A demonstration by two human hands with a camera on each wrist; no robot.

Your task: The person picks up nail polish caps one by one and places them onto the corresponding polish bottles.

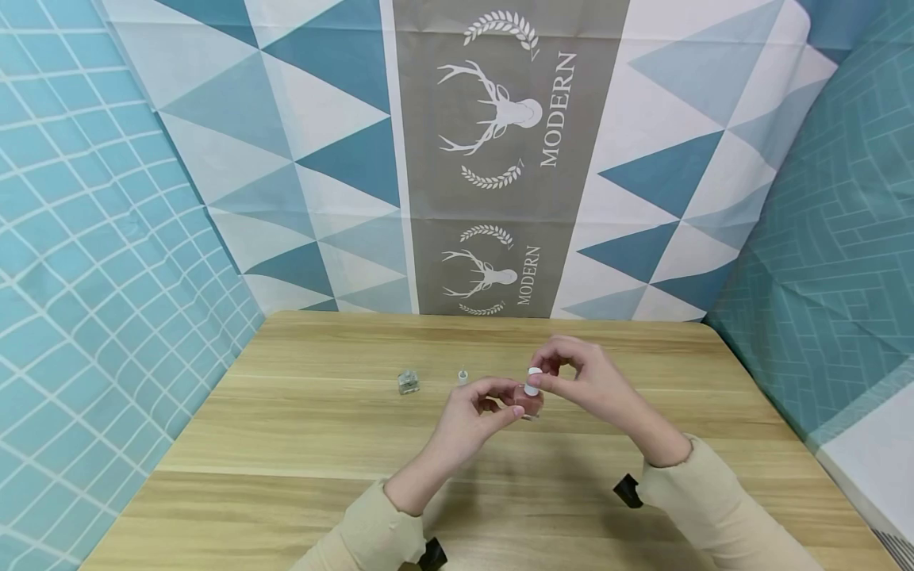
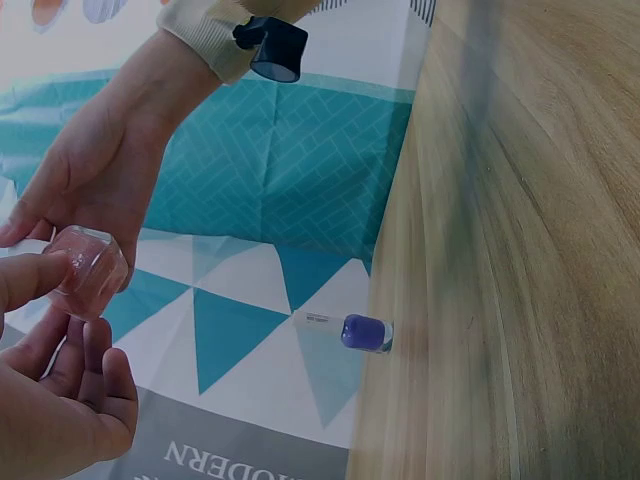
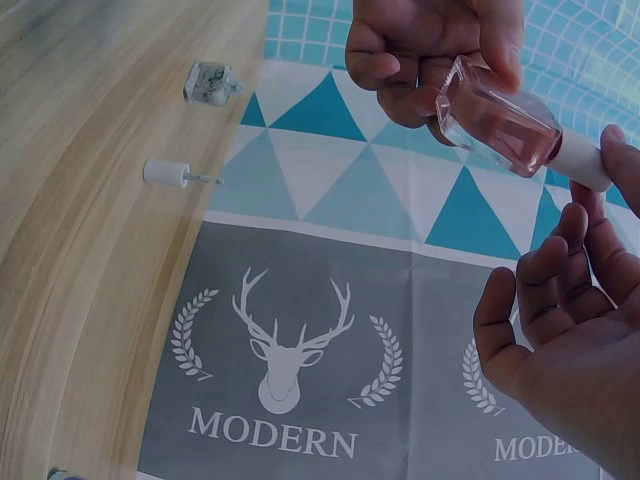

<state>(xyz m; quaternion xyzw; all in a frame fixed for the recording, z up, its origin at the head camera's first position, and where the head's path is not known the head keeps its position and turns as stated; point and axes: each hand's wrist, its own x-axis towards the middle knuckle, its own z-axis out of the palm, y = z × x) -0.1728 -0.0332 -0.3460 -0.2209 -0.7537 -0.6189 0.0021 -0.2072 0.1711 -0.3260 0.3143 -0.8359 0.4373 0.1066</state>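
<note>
My left hand (image 1: pixel 477 412) grips a clear glass nail polish bottle (image 3: pixel 500 120) of pink polish between thumb and fingers, above the table. The bottle is tilted. On its neck sits a white cap (image 1: pixel 533 381), which my right hand (image 1: pixel 581 377) pinches between thumb and fingers. Whether the cap is fully seated, I cannot tell. Left of the hands, a clear, mostly colourless bottle without a cap (image 1: pixel 408 382) stands on the table. Near it lies a white cap with a brush (image 3: pixel 168 173), partly hidden by my left hand in the head view.
The wooden table (image 1: pixel 300 444) reaches back to a patterned cloth wall (image 1: pixel 493 198). In the left wrist view, a small container with a purple-blue part and a pale part (image 2: pixel 366 333) is on the table near its back edge. Tiled cloth walls stand at both sides.
</note>
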